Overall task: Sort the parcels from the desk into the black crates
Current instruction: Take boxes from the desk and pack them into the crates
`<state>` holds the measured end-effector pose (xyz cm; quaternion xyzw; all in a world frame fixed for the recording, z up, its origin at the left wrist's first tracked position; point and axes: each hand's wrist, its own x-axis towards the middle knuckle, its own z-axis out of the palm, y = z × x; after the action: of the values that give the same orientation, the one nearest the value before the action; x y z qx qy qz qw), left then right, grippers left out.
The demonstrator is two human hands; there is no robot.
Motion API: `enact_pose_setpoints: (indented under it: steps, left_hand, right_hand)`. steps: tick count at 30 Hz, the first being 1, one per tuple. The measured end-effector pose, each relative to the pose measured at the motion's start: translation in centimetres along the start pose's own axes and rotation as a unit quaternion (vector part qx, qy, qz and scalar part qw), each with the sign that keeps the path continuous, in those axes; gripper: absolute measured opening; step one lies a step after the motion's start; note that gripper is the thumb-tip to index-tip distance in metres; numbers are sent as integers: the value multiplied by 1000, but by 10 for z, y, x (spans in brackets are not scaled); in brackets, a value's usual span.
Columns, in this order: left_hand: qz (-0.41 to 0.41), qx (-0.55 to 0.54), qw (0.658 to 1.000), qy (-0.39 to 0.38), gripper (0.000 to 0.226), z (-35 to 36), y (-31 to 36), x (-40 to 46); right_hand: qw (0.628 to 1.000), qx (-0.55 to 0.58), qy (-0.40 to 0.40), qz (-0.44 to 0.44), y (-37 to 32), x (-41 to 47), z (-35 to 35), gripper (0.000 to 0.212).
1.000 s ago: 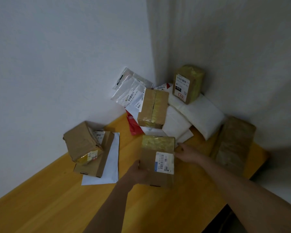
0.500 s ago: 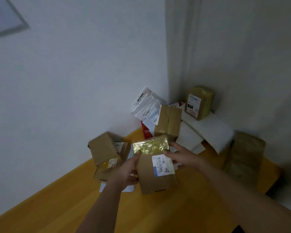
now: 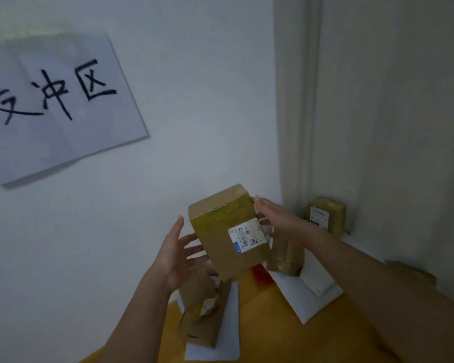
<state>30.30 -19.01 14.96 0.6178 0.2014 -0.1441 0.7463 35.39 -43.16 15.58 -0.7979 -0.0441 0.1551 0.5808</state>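
A taped box (image 3: 227,231) is being held up in the air above the bench (image 3: 273,326), tilted, with its white label (image 3: 244,235) facing the camera and yellowish tape shining across its upper face. The left hand (image 3: 176,254) is lying open at the box's 9 o'clock, palm turned toward it, fingers straight and spread, the fingertips reaching in behind the box's lower left edge; whether they are touching it cannot be told. The right hand (image 3: 271,218) is gripping the box at its 3 o'clock, fingers laid along the upper right edge and the thumb seemingly tucked by the label. At the box's 6 o'clock, two brown boxes (image 3: 198,313) are sitting stacked on a white envelope (image 3: 220,344) lying flat on the bench. At about 4 o'clock from the held box, a taped parcel (image 3: 286,255) is standing partly hidden behind it and the right forearm, with a red packet (image 3: 260,275) showing just beneath and white padded mailers (image 3: 307,297) spreading toward the wall. At 2 o'clock, in the corner, a small box (image 3: 325,216) with a label is leaning upright against the curtain (image 3: 391,127). At 10 o'clock, well apart on the white wall (image 3: 194,100), a paper sign (image 3: 58,106) with black handwritten characters is hanging slightly tilted. Another brown parcel (image 3: 414,273) is lying dimly at 4 o'clock near the curtain's foot
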Motion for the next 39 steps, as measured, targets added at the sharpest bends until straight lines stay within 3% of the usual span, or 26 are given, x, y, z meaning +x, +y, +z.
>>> enact_pose_setpoints:
  steps: [10,16,20,24,28,31,34,39]
  left_hand:
    - [27,-66,997,-14,82,-10,49,-27]
    - [125,-130,984,-3,24,8,46,-38]
    - [193,-134,972,-28,51,5,46,-32]
    - [238,-126,961,-59,59,4,50,-34]
    - [238,-67,968,-54,56,6,50,-31]
    - [219,-31,973,-62,61,12,53,-38]
    - [194,-76,974,-87,71,18,61,-47]
    - [168,-154,968,-103,47,22,74,-53]
  right_hand:
    - [996,40,3,-78,-67,-21,-12,54]
    - [983,128,42,-127,-73,-25,-1,32]
    - [968,198,77,-134,-69,-23,2,44]
    - [969,210,70,-107,-61,-20,1,69]
    - [959,234,90,-133,-60,-22,-3,69]
    - [953,155,157,-206,-65,-24,-4,73]
    - [944,18,204,-259,-69,-28,-3,69]
    - [862,-197,239,-401,-62,-26,3,60]
